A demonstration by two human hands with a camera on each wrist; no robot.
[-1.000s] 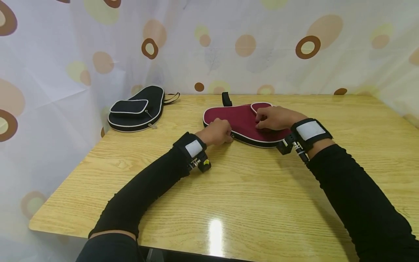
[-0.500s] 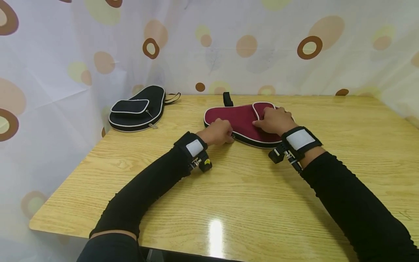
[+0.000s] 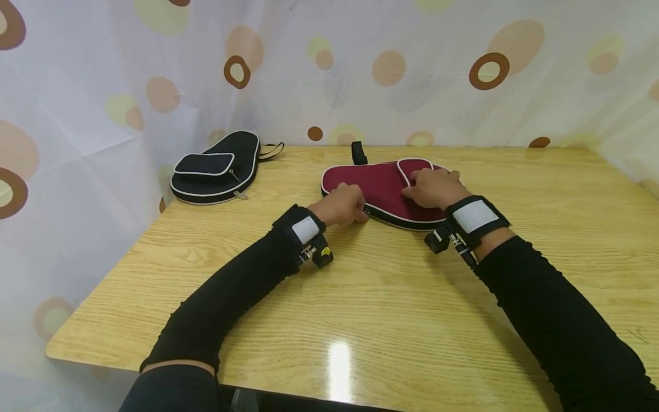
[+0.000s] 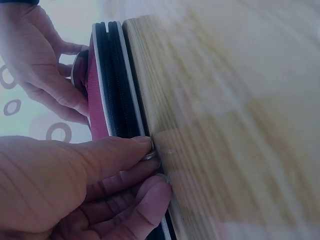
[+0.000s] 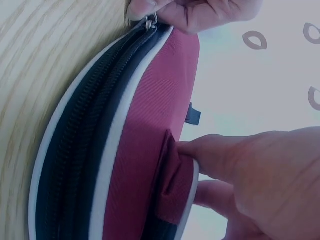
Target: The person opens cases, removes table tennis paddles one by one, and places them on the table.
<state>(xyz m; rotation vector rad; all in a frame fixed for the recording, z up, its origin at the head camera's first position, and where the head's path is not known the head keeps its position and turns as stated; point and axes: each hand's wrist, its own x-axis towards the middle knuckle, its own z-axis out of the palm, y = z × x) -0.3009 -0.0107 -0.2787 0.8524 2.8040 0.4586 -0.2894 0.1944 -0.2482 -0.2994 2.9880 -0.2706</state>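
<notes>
Two hands work on one red bag (image 3: 378,186), which lies flat near the back of the counter (image 3: 268,337), a bit right of the middle. From the head view, the left hand (image 3: 341,205) is at the near side of the bag, with its fingers bent down there. The right hand (image 3: 437,189) is over the little pocket (image 3: 409,166) on top of the bag, at the other end. The two hands are apart. A black strap (image 3: 358,153) sticks up behind the bag. Well off to the left, a black bag (image 3: 242,151) with white edges sits on the same counter, and its thin loop (image 3: 273,151) points to the right. Behind it all hangs a white cloth (image 3: 355,109) with brown and yellow spots. From the left wrist view, the left thumb and finger pinch a metal zip pull (image 4: 149,156) on the black side of the red bag. From the right wrist view, the right thumb is on one side of the pocket and the fingers are on the other, so they hold it between them. The long black zip (image 5: 75,135) curves along the side, by a thick white edge.
</notes>
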